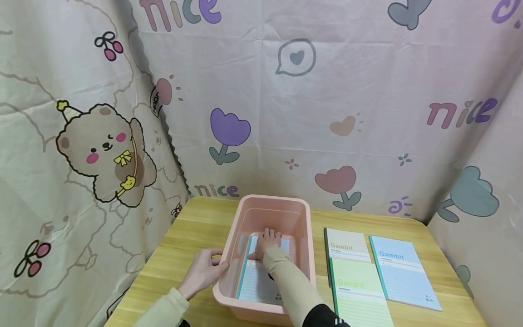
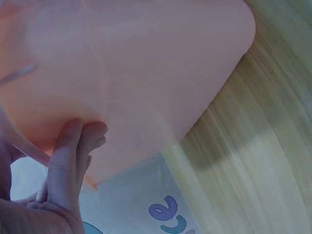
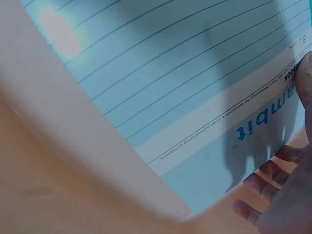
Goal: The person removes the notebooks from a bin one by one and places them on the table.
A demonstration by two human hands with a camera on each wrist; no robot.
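Observation:
A pink plastic bin (image 1: 309, 236) stands on the wooden table. My left hand (image 1: 206, 270) grips the bin's left rim; in the left wrist view the fingers (image 2: 63, 165) lie against the bin's outer wall. Inside the bin a blue notebook (image 1: 257, 284) lies flat with its ruled cover up. Over its upper part is my right hand (image 1: 268, 243), fingers spread near the top edge. The right wrist view has the thumb (image 3: 306, 78) on the notebook's cover (image 3: 175, 97) and the fingers (image 3: 261, 187) by its edge.
Right of the bin lie a white notebook (image 1: 347, 240), a green notebook (image 1: 359, 290) partly over it, and another blue notebook (image 1: 404, 272). A printed curtain (image 1: 261, 113) hangs behind the table (image 1: 204, 218) and along its sides.

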